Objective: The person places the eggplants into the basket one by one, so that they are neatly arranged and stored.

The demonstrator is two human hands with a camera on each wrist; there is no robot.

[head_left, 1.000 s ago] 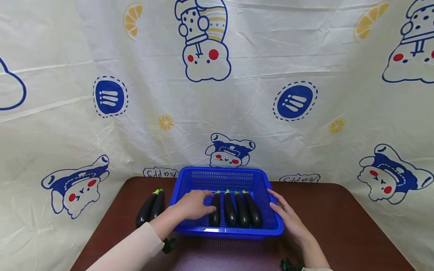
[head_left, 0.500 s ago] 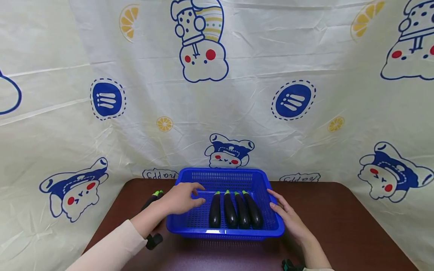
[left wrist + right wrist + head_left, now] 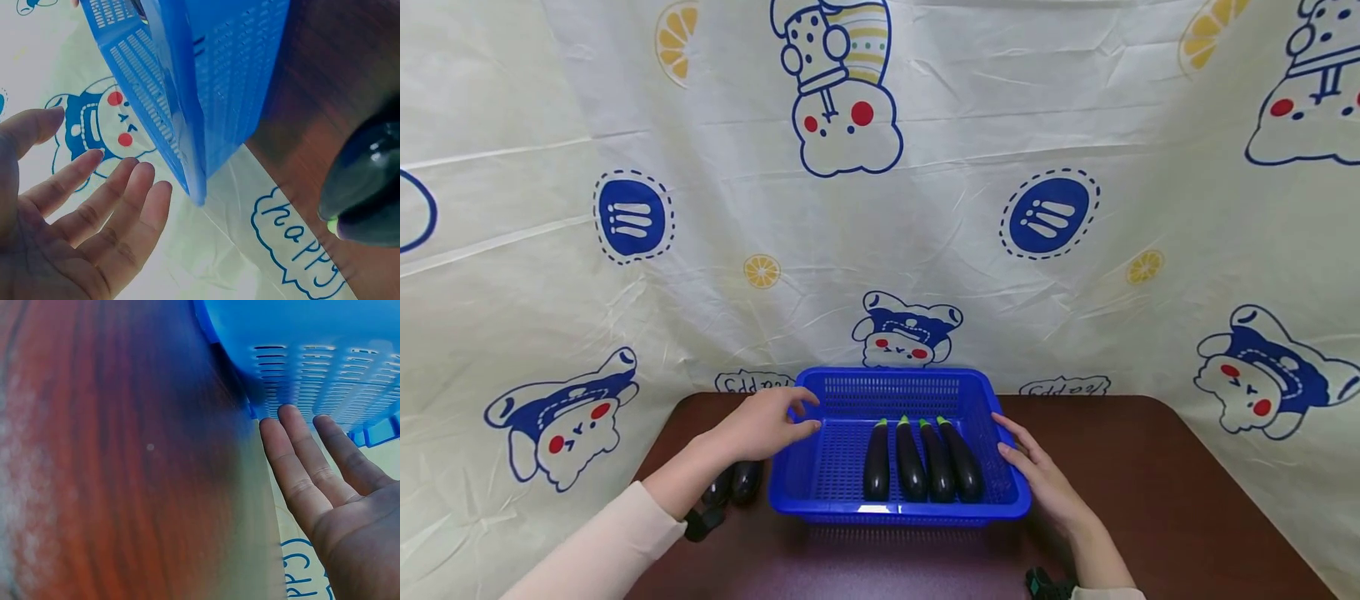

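Observation:
A blue plastic basket (image 3: 895, 518) stands on the table, several dark eggplants (image 3: 912, 467) lying side by side in its right half. Above the basket's left rim, my left hand (image 3: 763, 422) is held with spread fingers and nothing in them; the left wrist view shows its palm apart from the basket wall (image 3: 231, 75). Two more eggplants (image 3: 747, 482) lie on the table left of the basket, partly hidden beneath my left hand and wrist. My right hand (image 3: 1048, 483) rests against the basket's right side. Its extended fingers (image 3: 294, 450) touch the slotted outer wall in the right wrist view.
A dark brown table (image 3: 1150, 500) extends to both sides of the basket. Behind it hangs a pale patterned cloth (image 3: 925, 225) with cartoon prints, close to the basket's far side. Dark straps with devices sit on both wrists.
My left hand has moved left, away from the leftmost eggplant in the basket, past the left rim and over the loose pair. My right hand has stayed at the basket's right side.

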